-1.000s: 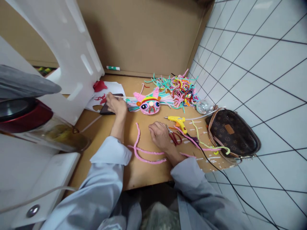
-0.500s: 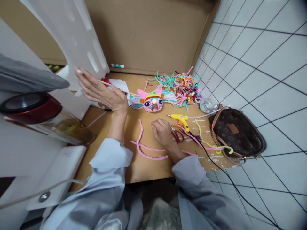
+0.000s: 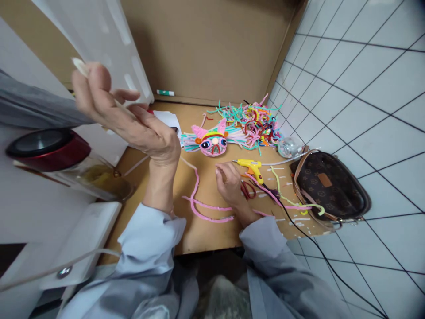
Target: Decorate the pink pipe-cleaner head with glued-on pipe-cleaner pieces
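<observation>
My left hand is raised at the left, fingers closed around a pale pipe cleaner whose tip sticks out past the fingertips. Low over the table, my right hand is curled closed; whatever its fingers hold, if anything, is hidden. Just right of it lie red-handled scissors, partly covered, and a yellow glue gun. Pink pipe cleaners cross on the table between my forearms. Beyond my hands sits a pink animal face with ears and blue eyes, in front of a bundle of pale and turquoise pipe cleaners.
A heap of coloured pipe cleaners lies at the back right, near a clear round container. A brown patterned bag leans by the tiled wall. At the left stands a glass jug with a red lid. A black cord crosses the right side.
My left hand has risen and come closer to the camera, turning with the pale pipe cleaner. The right hand has shifted slightly right, its fingers still curled.
</observation>
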Demonstrator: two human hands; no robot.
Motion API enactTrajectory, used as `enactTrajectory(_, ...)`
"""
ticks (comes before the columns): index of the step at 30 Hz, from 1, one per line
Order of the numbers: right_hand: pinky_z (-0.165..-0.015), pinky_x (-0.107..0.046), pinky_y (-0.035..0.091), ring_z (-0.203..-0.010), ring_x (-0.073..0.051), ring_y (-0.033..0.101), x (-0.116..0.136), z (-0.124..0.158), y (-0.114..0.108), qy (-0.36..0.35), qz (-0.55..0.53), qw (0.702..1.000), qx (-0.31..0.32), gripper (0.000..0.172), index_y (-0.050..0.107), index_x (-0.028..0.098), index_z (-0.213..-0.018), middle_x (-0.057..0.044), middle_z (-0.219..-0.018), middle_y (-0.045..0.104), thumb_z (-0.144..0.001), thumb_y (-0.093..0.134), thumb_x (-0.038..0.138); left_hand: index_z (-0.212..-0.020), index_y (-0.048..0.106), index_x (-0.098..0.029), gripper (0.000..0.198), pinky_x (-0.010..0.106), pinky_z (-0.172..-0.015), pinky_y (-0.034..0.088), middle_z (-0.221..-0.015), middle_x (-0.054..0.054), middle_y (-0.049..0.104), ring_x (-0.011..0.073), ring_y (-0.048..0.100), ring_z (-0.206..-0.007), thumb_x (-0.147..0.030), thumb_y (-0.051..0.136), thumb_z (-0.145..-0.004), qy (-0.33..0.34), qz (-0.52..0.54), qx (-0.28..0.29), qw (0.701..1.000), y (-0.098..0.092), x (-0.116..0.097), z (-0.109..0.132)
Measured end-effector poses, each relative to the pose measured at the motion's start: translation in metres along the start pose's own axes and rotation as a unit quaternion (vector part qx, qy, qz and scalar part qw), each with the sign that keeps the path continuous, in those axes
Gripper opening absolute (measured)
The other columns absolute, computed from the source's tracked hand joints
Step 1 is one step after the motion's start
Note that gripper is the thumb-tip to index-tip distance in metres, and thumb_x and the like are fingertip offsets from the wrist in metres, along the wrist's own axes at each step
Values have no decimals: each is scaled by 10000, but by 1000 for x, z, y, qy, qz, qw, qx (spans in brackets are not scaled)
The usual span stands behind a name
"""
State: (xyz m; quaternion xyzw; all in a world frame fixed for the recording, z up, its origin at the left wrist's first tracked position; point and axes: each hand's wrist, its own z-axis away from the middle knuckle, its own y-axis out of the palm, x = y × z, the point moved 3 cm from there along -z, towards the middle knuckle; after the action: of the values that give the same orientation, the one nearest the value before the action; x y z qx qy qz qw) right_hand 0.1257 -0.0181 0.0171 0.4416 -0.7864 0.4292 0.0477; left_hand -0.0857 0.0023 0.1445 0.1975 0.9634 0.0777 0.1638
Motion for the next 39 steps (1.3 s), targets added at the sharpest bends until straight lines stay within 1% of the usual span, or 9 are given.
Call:
enactTrajectory(4, -893, -372, 403, -995, -226, 595, 14, 1, 4, -11, 22, 988, 155, 242, 724, 206, -1042, -89, -1027, 716, -999, 566, 386, -1265, 533, -189, 504, 330, -725, 518, -1283, 86, 500, 166, 622, -960, -166, 340, -799, 2, 56, 14, 998, -10, -26, -4)
enactTrajectory(9, -920, -402, 361, -1160, -260, 541, 40, 13, 15, -73, 32, 941, 329, 377, 690, 188, -1176, -112, -1237, 690, -968, 623, 496, -948, 744, -259, 437, 308, -722, 547, -1018, 11, 737, 171, 677, -841, -29, 427, -757, -38, 147, 217, 964, -16, -64, -19)
enactTrajectory(11, -920, -408, 369, -1187, -257, 547, 48, 18, 15, -95, 9, 928, 360, 370, 677, 187, -1214, -113, -1287, 686, -967, 638, 459, -947, 747, -241, 440, 277, -644, 535, -1012, 3, 738, 137, 665, -731, -23, 431, -732, -132, 197, 243, 941, -18, -70, -21)
enactTrajectory(16, -978, -423, 391, -1203, -235, 595, 52, 30, 5, -131, -42, 907, 398, 181, 733, 231, -1112, -64, -1243, 741, -948, 659, 249, -938, 741, -157, 408, 216, -487, 440, -627, -16, 617, 102, 548, -494, -47, 432, -696, -353, 207, 365, 837, -4, -53, 8)
enactTrajectory(20, -962, -373, 446, -1117, -202, 660, 42, 22, -15, -126, -82, 935, 322, 179, 749, 236, -1072, -52, -1155, 775, -927, 652, 193, -905, 728, -162, 344, 243, -522, 467, -608, -13, 605, 126, 550, -516, -122, 455, -698, -410, 185, 421, 788, 6, -27, 44)
enactTrajectory(23, -887, -338, 486, -978, -194, 681, 34, -6, -38, -60, -45, 991, 115, 238, 741, 197, -1038, -85, -1035, 770, -1001, 506, 208, -837, 666, -163, 241, 250, -557, 485, -616, -14, 599, 123, 560, -531, -144, 469, -699, -413, 221, 476, 744, 11, -21, 61)
enactTrajectory(27, -956, -362, 466, -1078, -227, 637, 29, -47, -49, -26, 34, 998, -54, 347, 706, 179, -1151, -126, -1117, 725, -1039, 378, 194, -922, 508, -209, 227, 233, -566, 485, -681, -44, 639, 99, 553, -518, -145, 511, -705, -436, 302, 486, 695, 16, -27, 76)
enactTrajectory(31, -908, -376, 437, -1007, -251, 601, 15, -67, -26, -46, 117, 992, 8, 322, 720, 175, -1098, -137, -1080, 708, -1014, 411, 148, -989, 462, -221, 285, 210, -554, 454, -681, -69, 626, 85, 543, -505, -126, 514, -725, -445, 323, 492, 675, 19, -28, 94)
enactTrajectory(39, -824, -376, 388, -939, -261, 533, -10, -62, -4, -26, 206, 977, 56, 276, 706, 181, -933, -134, -977, 652, -1008, 442, 151, -982, 598, -177, 186, 241, -598, 477, -682, -20, 652, 117, 591, -550, -175, 552, -802, -407, 264, 501, 717, 22, -20, 114)
